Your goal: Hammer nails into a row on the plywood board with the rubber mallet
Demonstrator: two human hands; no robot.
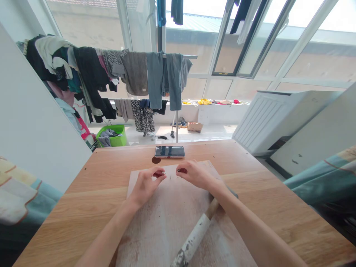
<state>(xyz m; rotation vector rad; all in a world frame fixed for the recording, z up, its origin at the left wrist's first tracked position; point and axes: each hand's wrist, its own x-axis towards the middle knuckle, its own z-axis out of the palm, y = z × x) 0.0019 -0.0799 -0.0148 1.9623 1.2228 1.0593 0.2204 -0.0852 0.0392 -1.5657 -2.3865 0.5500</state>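
Over the far part of a worn wooden board (155, 230), my left hand (147, 183) pinches a tiny object between thumb and fingertips. My right hand (194, 174), a short gap away, also pinches something small with a dark and shiny look. Both pieces are too small to name. A thin dark sliver, perhaps a nail, lies on the board between the hands. Under my right forearm lies a hammer (196, 231), its handle wrapped in worn white material and pointing toward me. My forearm partly hides its head.
A smartphone (169, 151) lies beyond the board on the wooden table (105, 174), beside a dark round spot (156, 160). Past the table's far edge stand a clothes rack with hanging laundry (136, 70), a green basket (119, 138) and a white appliance (267, 118).
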